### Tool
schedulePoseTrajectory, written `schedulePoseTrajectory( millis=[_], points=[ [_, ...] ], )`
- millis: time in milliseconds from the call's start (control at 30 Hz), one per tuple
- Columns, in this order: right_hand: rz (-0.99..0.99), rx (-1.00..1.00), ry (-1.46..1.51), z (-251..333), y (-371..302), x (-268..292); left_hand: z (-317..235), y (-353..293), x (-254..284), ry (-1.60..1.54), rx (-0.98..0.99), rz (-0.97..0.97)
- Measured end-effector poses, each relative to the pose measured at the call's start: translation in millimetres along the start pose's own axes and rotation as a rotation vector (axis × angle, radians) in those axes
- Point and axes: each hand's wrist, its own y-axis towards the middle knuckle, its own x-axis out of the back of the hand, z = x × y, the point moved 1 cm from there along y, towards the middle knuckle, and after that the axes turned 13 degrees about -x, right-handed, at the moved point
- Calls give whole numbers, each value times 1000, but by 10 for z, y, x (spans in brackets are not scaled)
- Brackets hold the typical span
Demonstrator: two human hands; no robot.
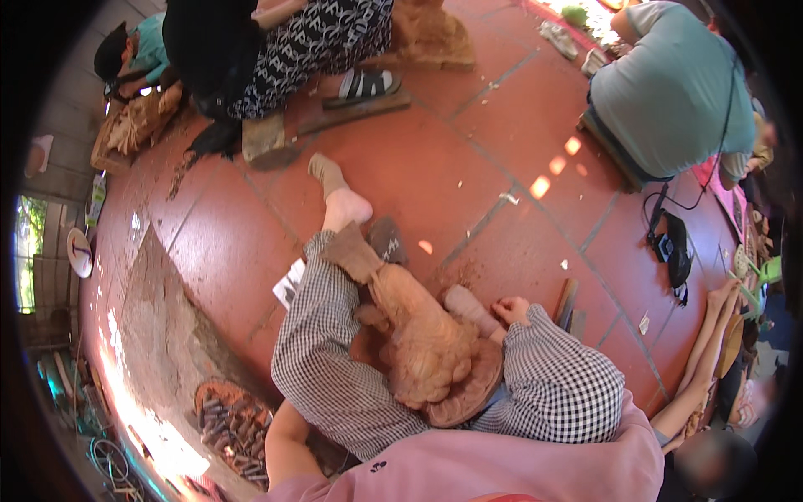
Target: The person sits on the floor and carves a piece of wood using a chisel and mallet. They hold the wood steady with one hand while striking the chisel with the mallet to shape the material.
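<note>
One knobbly wooden carving (427, 356) tapers; checked trouser legs (314, 364) flank it.

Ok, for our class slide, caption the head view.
Carved wooden piece between checked trouser legs, red floor tiles around.

Daylight, fairly bright. Glare (159, 437) blows out lower left; top-right strip (604, 20) also overexposed. Sun spots (540, 186) on red tiles (468, 171); carved wood (427, 364) in softer shade. Fisheye bends edges, corners black. Person's head (715, 464), lower right, blurred.

black pouch (674, 255) on red tiled floor (468, 184) | dark sandal (368, 85), top | bicycle (109, 463), lower left
</note>
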Motion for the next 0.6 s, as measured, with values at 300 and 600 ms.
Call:
schedulePoseTrajectory(
  millis=[300, 600],
  points=[
    [-100, 38, 8, -232, 107, -181, -41, -192, -245, -182, -21, -275],
    [-23, 12, 11, -263, 246, -191, 88, -922, -616, -557, -48, -740]
  ],
)
